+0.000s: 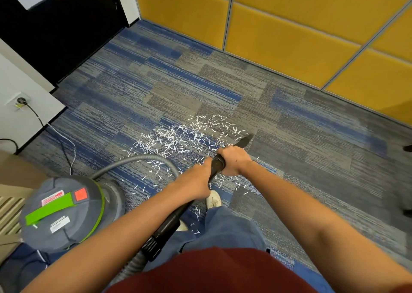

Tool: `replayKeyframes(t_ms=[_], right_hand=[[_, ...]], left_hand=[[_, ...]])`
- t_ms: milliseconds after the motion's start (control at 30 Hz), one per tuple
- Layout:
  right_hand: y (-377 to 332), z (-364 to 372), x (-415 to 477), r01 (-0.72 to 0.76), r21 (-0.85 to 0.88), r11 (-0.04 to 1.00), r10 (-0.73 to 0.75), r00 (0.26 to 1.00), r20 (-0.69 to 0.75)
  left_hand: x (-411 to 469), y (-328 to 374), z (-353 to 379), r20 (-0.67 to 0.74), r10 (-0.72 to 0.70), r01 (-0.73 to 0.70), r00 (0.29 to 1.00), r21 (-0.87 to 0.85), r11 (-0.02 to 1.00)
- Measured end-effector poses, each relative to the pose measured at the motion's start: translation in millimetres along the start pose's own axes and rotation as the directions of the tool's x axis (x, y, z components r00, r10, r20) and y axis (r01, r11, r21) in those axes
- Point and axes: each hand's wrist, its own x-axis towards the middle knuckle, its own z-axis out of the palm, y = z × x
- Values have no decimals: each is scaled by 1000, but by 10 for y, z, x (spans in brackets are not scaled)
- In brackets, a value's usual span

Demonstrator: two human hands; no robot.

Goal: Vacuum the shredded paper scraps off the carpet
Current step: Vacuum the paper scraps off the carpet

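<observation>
Presently, one black wand [171,221], held in both hands. The right hand [234,161] wraps round its forward part. The left hand [196,181] grips it just behind, so the two hands sit close together, nearly touching.

- Nozzle [245,141]: just ahead of the right hand, tip down on the carpet [312,147] at the right edge of the litter.
- Paper scraps [178,138]: white slivers, thickest ahead and to the left of both hands. They lie thinner under the hands and back toward a pale shoe [213,199].
- Canister [64,212]: a grey drum with green trim and a red button, well left of and behind the left hand. Its lid is on and its contents are hidden.
- Hose [133,160]: grey and ribbed, arching from the canister toward the left hand.
- Cord [35,112]: runs to a wall socket [20,100], far left.
</observation>
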Motion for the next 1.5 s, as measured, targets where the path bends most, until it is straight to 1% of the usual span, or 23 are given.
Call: replayKeyframes(t_ms=[133, 300, 533, 800, 933, 1133, 1400, 1500], right_hand=[[-122, -3, 58, -11, 40, 999, 11, 1000, 0], [-307, -40, 178, 12, 52, 999, -13, 1000, 2], [-387, -51, 207, 32, 47, 998, -32, 999, -6], [-254, 32, -12, -18, 9, 1000, 18, 1000, 13], [-217, 116, -150, -28, -1, 1000, 28, 1000, 13], [-295, 159, -200, -44, 6, 999, 44, 999, 4], [-504, 54, 19, -20, -2, 1000, 20, 999, 26], [-592, -1, 157, 13, 14, 1000, -14, 1000, 21]], left_hand=[[-50, -86, -15, -18, -18, 17, 1000, -17, 1000], [-103, -208, -31, -54, -71, 70, 996, -32, 997], [-134, -253, -26, -48, -87, 85, 995, -47, 995], [-171, -147, 2, -8, -34, 34, 999, 35, 999], [-217, -110, 66, 29, 3, -4, 1000, 41, 999], [-282, -157, 111, 27, 28, -29, 999, 14, 999], [-283, -356, 95, -30, -40, 39, 999, -42, 998], [-276, -418, 54, -57, -75, 71, 996, -74, 995]])
